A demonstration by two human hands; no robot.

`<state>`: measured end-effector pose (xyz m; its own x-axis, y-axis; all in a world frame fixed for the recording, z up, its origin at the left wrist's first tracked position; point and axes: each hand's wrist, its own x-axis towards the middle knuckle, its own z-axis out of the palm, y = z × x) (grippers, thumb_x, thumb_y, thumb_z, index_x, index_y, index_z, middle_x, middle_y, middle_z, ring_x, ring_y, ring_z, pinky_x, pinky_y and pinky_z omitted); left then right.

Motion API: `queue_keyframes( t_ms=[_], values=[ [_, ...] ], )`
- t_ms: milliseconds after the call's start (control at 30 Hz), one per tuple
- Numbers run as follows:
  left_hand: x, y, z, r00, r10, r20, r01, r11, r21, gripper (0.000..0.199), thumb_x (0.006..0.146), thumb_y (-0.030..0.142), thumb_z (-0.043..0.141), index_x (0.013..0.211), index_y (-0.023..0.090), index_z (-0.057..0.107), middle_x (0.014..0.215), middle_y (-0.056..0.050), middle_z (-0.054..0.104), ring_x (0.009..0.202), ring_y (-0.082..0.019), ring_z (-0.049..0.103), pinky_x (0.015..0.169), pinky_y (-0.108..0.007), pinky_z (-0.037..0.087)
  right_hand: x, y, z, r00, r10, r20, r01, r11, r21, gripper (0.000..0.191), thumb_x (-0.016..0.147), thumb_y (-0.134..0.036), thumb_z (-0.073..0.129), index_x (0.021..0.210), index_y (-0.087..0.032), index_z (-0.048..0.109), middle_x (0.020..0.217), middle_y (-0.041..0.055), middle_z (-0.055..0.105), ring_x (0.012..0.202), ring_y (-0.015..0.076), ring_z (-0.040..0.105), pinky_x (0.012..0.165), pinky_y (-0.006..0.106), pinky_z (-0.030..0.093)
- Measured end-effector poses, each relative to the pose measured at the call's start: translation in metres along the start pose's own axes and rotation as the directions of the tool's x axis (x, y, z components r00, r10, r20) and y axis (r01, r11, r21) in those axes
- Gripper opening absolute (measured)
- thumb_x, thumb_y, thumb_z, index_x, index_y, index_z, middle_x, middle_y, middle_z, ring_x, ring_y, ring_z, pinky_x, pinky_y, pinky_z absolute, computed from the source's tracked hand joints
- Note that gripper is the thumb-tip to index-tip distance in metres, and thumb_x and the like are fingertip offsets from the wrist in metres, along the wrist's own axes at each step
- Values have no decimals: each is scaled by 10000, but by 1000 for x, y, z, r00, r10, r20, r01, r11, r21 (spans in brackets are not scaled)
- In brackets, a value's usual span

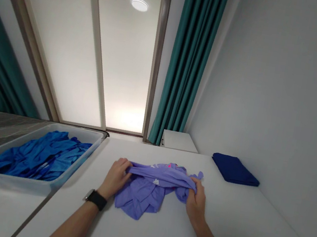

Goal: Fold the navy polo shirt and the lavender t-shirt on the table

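A crumpled purple garment (145, 192) with small white marks and a pink-red spot lies in the middle of the white table. My left hand (116, 177), with a black watch on its wrist, grips the garment's left end between thumb and fingers. On the other side my right hand (196, 201) pinches the right end. A band of the cloth is stretched between both hands, slightly raised, while the rest hangs in loose folds onto the table. A small knot-like bit of cloth sticks out past my right fingers.
A clear plastic bin (76, 169) with blue clothes (44, 155) stands at the left. One folded dark blue cloth (235, 170) lies at the back right by the wall. Behind the table are a white cabinet (179, 140) and a green curtain (191, 59).
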<state>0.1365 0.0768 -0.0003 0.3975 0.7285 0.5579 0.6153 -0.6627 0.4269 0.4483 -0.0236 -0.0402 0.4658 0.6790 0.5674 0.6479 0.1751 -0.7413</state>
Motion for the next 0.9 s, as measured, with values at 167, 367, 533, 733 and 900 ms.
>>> queue_keyframes(
  t_ms=[167, 367, 533, 733, 900],
  values=[
    [7, -10, -3, 920, -257, -297, 149, 928, -343, 101, 783, 292, 581, 768, 206, 530, 933, -62, 586, 894, -229, 540, 745, -335, 449, 2, -7, -3, 990, -68, 125, 71, 997, -18, 345, 827, -243, 413, 1108, -210, 610, 1103, 85, 679, 1000, 263, 588, 886, 427, 464],
    [4, 3, 0, 887, -457, -69, 316, 708, -632, 274, 818, 338, 540, 1050, 195, 518, 674, 54, 517, 595, -139, 472, 564, -231, 375, -1, -23, -3, 923, -250, 291, 312, 931, -191, 355, 860, -331, 528, 1198, -225, 551, 1147, 79, 663, 1024, 270, 579, 905, 443, 393],
    [3, 12, 1, 904, -428, 10, 338, 698, -631, 437, 801, 327, 567, 1214, 188, 536, 815, 12, 622, 699, -148, 549, 658, -248, 434, -11, -33, 4, 919, -287, 269, 355, 900, -254, 223, 919, -299, 483, 1105, -214, 571, 1034, 76, 649, 989, 251, 558, 868, 404, 374],
    [7, 3, 4, 925, -365, 104, 344, 689, -638, 364, 826, 473, 558, 953, 156, 684, 976, -77, 713, 987, -254, 614, 931, -385, 456, 4, -20, -2, 945, -218, 246, 295, 891, -345, 196, 910, -203, 390, 853, -209, 577, 888, 59, 600, 885, 232, 542, 786, 375, 380],
    [2, 10, 7, 922, -298, 247, 387, 670, -634, 433, 865, 537, 518, 941, 149, 694, 957, -79, 729, 933, -249, 630, 885, -382, 490, 24, -41, -9, 910, -279, 305, 401, 778, -484, 310, 850, -134, 443, 1112, -186, 599, 1026, 105, 605, 979, 274, 522, 858, 418, 374]
  ],
)
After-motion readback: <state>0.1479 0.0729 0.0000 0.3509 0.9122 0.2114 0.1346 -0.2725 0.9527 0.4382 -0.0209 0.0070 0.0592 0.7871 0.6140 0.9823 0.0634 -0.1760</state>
